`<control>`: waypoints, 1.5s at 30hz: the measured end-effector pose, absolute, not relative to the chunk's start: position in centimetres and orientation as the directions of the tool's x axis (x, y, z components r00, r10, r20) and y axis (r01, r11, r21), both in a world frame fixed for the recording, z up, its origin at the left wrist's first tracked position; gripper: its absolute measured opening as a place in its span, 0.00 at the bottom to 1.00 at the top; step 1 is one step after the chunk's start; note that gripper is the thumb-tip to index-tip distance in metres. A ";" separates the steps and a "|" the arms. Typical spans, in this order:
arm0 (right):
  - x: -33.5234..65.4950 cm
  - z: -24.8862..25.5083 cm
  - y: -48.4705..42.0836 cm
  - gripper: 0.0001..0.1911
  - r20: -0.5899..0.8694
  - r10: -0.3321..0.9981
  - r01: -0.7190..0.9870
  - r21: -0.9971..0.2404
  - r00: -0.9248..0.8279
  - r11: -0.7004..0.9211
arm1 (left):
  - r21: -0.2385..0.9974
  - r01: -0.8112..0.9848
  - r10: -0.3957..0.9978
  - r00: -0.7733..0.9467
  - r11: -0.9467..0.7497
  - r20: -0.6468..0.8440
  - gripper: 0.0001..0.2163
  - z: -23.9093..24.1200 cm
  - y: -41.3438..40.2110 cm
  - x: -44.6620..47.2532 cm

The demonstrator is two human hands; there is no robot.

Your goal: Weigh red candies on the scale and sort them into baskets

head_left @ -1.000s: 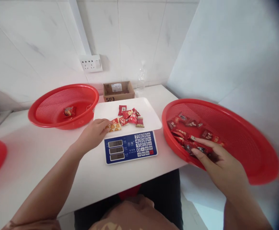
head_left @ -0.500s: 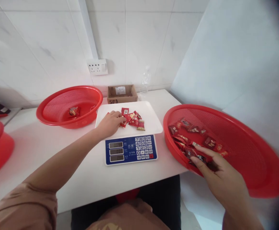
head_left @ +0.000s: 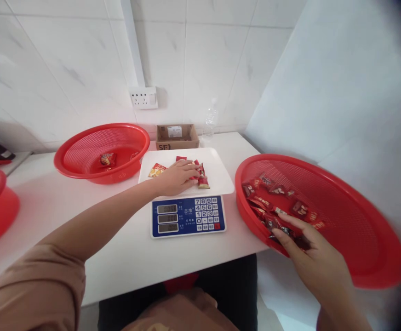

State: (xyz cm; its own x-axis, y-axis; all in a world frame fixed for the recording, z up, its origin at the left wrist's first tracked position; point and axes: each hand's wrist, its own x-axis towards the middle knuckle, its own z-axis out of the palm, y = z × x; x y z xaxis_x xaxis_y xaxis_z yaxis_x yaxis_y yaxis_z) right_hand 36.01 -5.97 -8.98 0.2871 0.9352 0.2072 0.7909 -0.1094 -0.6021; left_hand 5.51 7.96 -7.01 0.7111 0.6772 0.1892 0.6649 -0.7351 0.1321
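Observation:
My left hand [head_left: 177, 178] lies palm down over several small red wrapped snack packets [head_left: 203, 177] on the white pan [head_left: 219, 179] of a digital scale, its fingers stretched out and partly covering them. A red and yellow packet [head_left: 157, 170] sits beside that wrist on the pan. Inside the right red basket [head_left: 366, 230], my right hand [head_left: 319, 255] reaches among dark red packets [head_left: 264, 202], thumb and index finger apart. Packets touch or lie under those fingertips; the other fingers are partly hidden. The scale's blue panel [head_left: 189, 217] has lit number displays.
Another red basket [head_left: 65, 158] with a few packets stands left of the scale, and part of a third basket [head_left: 0, 202] shows at the left edge. Behind the scale are a small cardboard box [head_left: 178, 145] and a clear plastic bottle [head_left: 210, 119], near the tiled wall.
My left hand has moved right across the pan, over the packets, uncovering the red and yellow one. The top display's reading has changed. My right hand stays nearly in place.

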 end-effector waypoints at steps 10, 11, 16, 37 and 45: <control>36.3 -9.2 -6.1 0.29 0.178 0.916 0.787 -0.585 0.361 -0.196 | 0.342 0.741 0.810 0.465 -0.577 0.358 0.16 -4.7 1.4 0.7; 36.4 -9.2 -6.1 0.30 0.179 0.910 0.784 -0.586 0.374 -0.207 | 0.363 0.764 0.838 0.417 -0.533 0.353 0.15 -4.8 0.1 0.0; 36.4 -9.2 -6.0 0.29 0.147 0.905 0.778 -0.575 0.400 -0.251 | 0.487 0.850 0.966 0.090 -0.202 0.243 0.15 -7.2 -5.6 -3.4; 36.1 -9.3 -5.2 0.27 0.116 0.915 0.793 -0.547 0.387 -0.267 | 0.751 0.659 0.985 -0.155 0.049 0.073 0.08 -12.8 -7.4 -2.5; 36.0 -9.1 -5.4 0.27 0.108 0.934 0.801 -0.552 0.342 -0.230 | 0.749 0.660 0.985 -0.157 0.055 0.066 0.08 -12.8 -7.4 -2.7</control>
